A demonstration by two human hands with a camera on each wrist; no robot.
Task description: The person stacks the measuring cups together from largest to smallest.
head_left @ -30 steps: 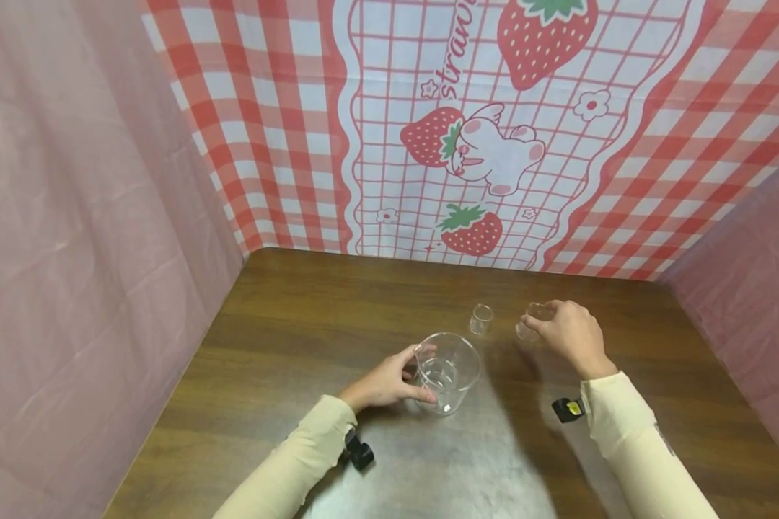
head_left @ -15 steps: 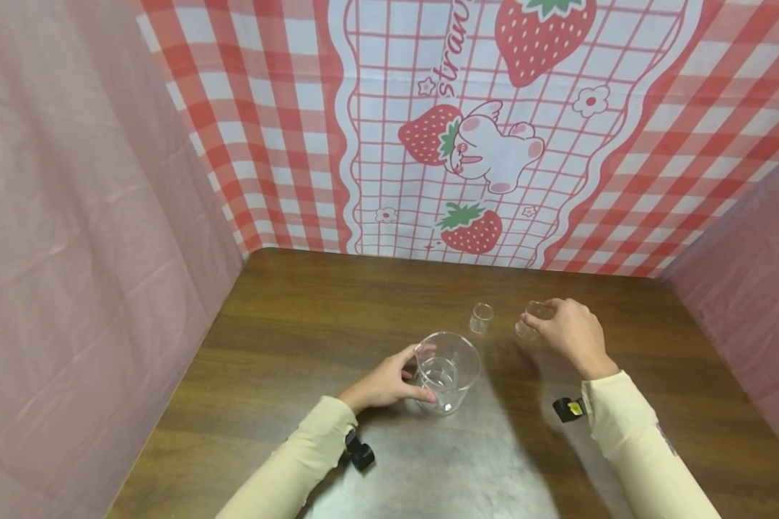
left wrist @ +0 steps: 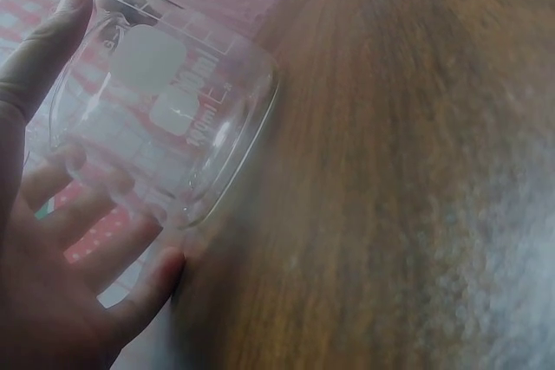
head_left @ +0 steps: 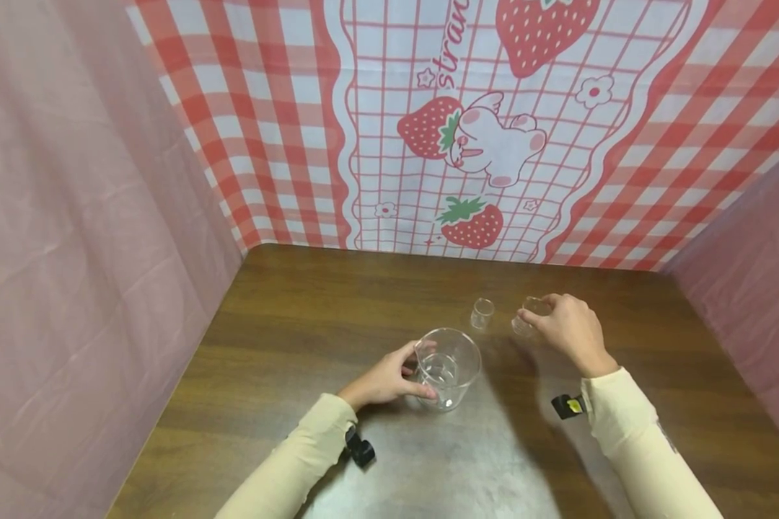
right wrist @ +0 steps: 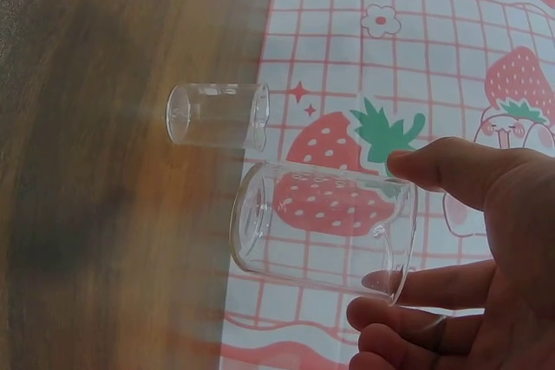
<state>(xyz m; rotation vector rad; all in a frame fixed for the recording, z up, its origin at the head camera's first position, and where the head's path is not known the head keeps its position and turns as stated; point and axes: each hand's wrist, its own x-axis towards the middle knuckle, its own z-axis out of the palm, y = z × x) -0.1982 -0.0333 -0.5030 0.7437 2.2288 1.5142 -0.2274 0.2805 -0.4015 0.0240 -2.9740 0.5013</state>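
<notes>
My left hand (head_left: 384, 378) holds a large clear glass beaker (head_left: 462, 364) from its left side, thumb in front and fingers behind. White measuring marks show on the beaker's wall in the left wrist view, and a smaller round glass outline shows within it. Farther right, my right hand (head_left: 571, 331) grips a small clear beaker (right wrist: 325, 231) near its rim, with the thumb on one side and fingers on the other. Just left of that stands a smaller clear beaker (head_left: 482, 314), upright on the table and untouched by either hand.
The brown wooden table (head_left: 285, 317) meets a red and white strawberry-print cloth (head_left: 389, 158) at its back edge. Pink cloth (head_left: 91, 216) hangs along the left side, and more pink cloth (head_left: 753, 288) hangs on the right.
My right hand and its beaker have shifted very slightly left, toward the smaller beaker. The left hand keeps its hold on the large beaker. The head view has tilted down a little.
</notes>
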